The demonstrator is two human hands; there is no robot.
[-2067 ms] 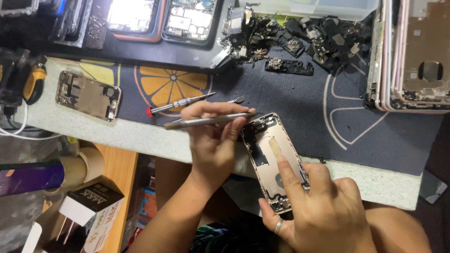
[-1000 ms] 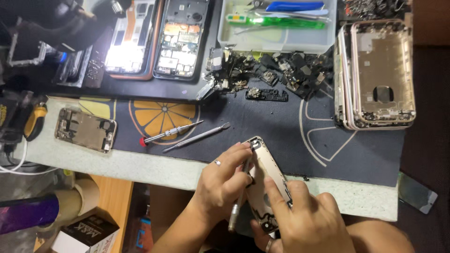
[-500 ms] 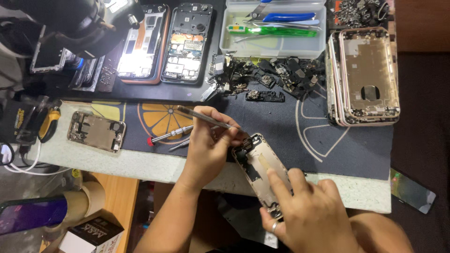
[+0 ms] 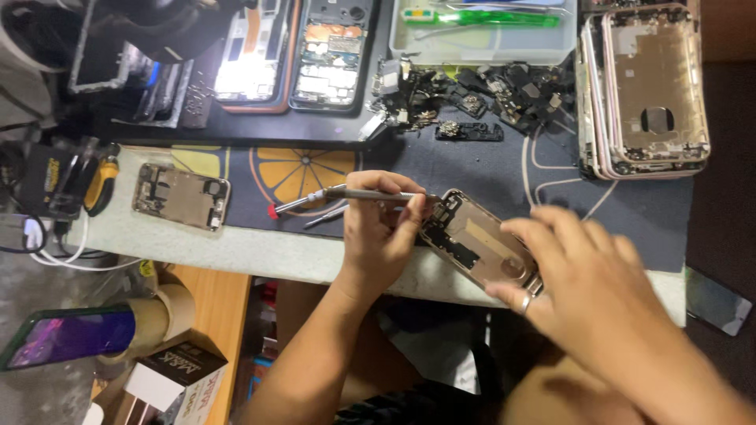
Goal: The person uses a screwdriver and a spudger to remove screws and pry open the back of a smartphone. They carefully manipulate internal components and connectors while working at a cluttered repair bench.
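My left hand [image 4: 378,236] grips a slim metal screwdriver [image 4: 370,194], its tip at the top end of an open phone housing [image 4: 480,244]. The rose-gold housing lies tilted over the table's front edge, its inside facing up with a dark part along one side. My right hand [image 4: 591,291], a ring on one finger, holds the housing at its lower right end. A red-tipped screwdriver [image 4: 295,206] and a second thin tool [image 4: 324,216] lie on the dark mat [image 4: 488,177] just left of my left hand.
A stack of bare phone housings [image 4: 646,90] sits at the back right. A pile of small dark parts [image 4: 472,94], a clear tray with tools [image 4: 480,31] and two opened phones [image 4: 331,51] lie behind. Another stripped frame [image 4: 181,197] rests at left.
My left hand has lifted a screwdriver from the mat and brought it to the housing's top end. The housing has swung flatter, and my right hand has shifted to the right.
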